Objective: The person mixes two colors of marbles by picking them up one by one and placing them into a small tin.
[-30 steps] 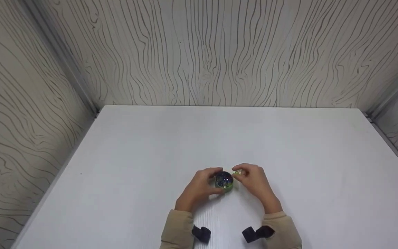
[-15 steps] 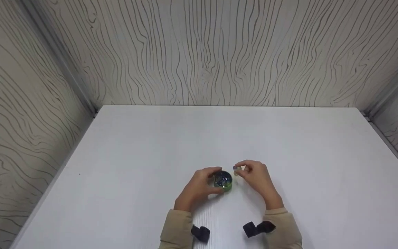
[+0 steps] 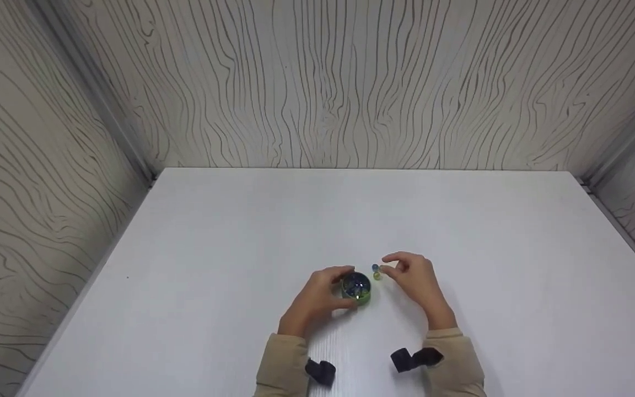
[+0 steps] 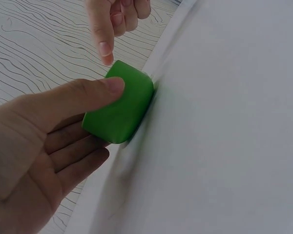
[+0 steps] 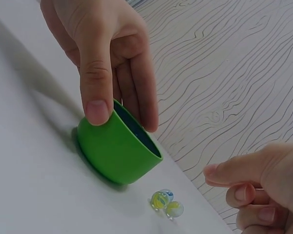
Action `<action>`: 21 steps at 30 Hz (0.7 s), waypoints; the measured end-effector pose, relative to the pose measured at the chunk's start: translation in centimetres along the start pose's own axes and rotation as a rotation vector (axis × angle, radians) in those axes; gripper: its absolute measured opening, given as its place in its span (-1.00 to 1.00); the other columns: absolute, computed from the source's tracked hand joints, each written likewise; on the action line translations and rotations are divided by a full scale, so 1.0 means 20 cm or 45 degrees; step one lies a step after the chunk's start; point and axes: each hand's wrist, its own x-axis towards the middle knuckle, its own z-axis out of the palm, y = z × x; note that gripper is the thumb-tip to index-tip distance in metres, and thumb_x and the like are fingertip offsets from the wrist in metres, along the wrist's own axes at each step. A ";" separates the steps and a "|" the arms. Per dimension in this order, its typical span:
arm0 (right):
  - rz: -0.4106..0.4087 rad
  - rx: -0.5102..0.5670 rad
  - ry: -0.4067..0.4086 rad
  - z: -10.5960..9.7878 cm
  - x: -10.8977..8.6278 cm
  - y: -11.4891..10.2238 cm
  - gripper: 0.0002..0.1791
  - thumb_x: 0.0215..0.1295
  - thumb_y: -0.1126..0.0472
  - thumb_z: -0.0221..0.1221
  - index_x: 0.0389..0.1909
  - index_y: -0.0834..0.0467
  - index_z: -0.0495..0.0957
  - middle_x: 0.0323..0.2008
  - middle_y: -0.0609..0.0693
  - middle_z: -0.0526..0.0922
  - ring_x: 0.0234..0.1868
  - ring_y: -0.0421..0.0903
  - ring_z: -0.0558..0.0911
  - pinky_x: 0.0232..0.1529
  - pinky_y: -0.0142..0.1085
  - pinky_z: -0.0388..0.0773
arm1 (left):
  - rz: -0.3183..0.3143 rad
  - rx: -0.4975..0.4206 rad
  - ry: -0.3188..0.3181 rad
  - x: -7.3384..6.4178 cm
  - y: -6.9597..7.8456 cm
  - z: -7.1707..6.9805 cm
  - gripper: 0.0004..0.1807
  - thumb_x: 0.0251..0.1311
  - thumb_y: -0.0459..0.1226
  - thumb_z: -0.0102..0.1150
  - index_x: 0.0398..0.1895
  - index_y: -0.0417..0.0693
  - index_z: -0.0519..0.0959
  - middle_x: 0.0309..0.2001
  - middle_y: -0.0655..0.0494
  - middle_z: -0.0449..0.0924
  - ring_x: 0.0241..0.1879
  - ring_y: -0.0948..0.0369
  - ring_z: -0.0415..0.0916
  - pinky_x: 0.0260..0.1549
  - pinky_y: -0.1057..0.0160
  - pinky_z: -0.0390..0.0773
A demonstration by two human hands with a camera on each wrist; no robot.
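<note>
My left hand [image 3: 317, 295] holds a small green cup [image 5: 122, 153] by its sides on the white table, thumb at the near wall and fingers at the far one. The cup's mouth faces up, and its inside looks dark and glossy. To the right of it, three clear glass marbles [image 5: 160, 200] with yellow and blue swirls lie close together on the tabletop. My right hand [image 3: 418, 282] is just right of these marbles, holding nothing; thumb and forefinger point towards them, and the other fingers are loosely curled.
The white tabletop [image 3: 240, 220] stretches away on all sides of the cup. Behind it rises a panel [image 3: 306, 82] with a wood-grain pattern, and another panel [image 3: 36, 220] stands along the left. Black wrist mounts [image 3: 322, 372] stick out from the tan sleeves [image 3: 281, 364].
My right hand, its fingertips at the marbles earlier, has let go and drawn back to the right and slightly away. The marbles now show uncovered. My left hand stays on the cup.
</note>
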 end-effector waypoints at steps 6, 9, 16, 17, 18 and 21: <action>0.013 -0.008 -0.005 0.00 0.01 0.03 -0.79 0.15 0.30 0.30 -0.18 0.26 0.68 -0.67 -0.12 0.35 -0.61 -0.27 0.27 -0.59 -0.52 0.20 | -0.026 -0.014 0.007 -0.01 0.00 0.01 -0.30 -0.02 -0.30 0.43 0.27 -0.16 0.44 0.22 -0.08 0.55 0.25 0.03 0.50 0.31 0.11 0.49; 0.035 -0.010 -0.013 0.00 0.02 0.03 -0.77 0.16 0.29 0.29 -0.15 0.26 0.68 -0.65 -0.12 0.35 -0.59 -0.26 0.28 -0.58 -0.52 0.20 | -0.035 -0.014 0.008 0.00 0.00 0.00 -0.30 -0.03 -0.29 0.44 0.27 -0.15 0.44 0.22 -0.06 0.55 0.25 0.04 0.50 0.32 0.11 0.49; 0.074 0.002 -0.041 0.00 0.02 0.05 -0.76 0.18 0.31 0.27 -0.12 0.26 0.66 -0.63 -0.10 0.38 -0.57 -0.22 0.32 -0.57 -0.52 0.22 | -0.036 0.003 0.007 0.00 0.00 0.01 -0.29 -0.04 -0.29 0.44 0.27 -0.15 0.44 0.22 -0.07 0.55 0.25 0.03 0.50 0.34 0.09 0.47; 0.077 0.000 -0.042 0.01 0.02 0.05 -0.76 0.18 0.31 0.27 -0.12 0.26 0.66 -0.64 -0.10 0.39 -0.57 -0.23 0.32 -0.57 -0.52 0.23 | -0.037 0.005 0.007 0.00 0.00 0.01 -0.29 -0.04 -0.29 0.44 0.27 -0.15 0.44 0.22 -0.07 0.55 0.26 0.03 0.50 0.34 0.09 0.46; 0.078 -0.003 -0.043 0.01 0.02 0.05 -0.76 0.18 0.31 0.27 -0.12 0.26 0.66 -0.64 -0.10 0.39 -0.57 -0.23 0.32 -0.57 -0.52 0.23 | -0.034 0.008 0.008 0.00 0.00 0.01 -0.29 -0.04 -0.29 0.44 0.27 -0.16 0.44 0.22 -0.07 0.55 0.25 0.03 0.50 0.34 0.09 0.46; 0.077 -0.004 -0.040 0.01 0.02 0.06 -0.75 0.18 0.31 0.27 -0.11 0.26 0.66 -0.64 -0.10 0.38 -0.58 -0.22 0.31 -0.57 -0.51 0.22 | -0.034 0.010 0.008 0.00 0.00 0.01 -0.29 -0.04 -0.29 0.45 0.26 -0.16 0.44 0.22 -0.08 0.55 0.26 0.02 0.49 0.34 0.08 0.46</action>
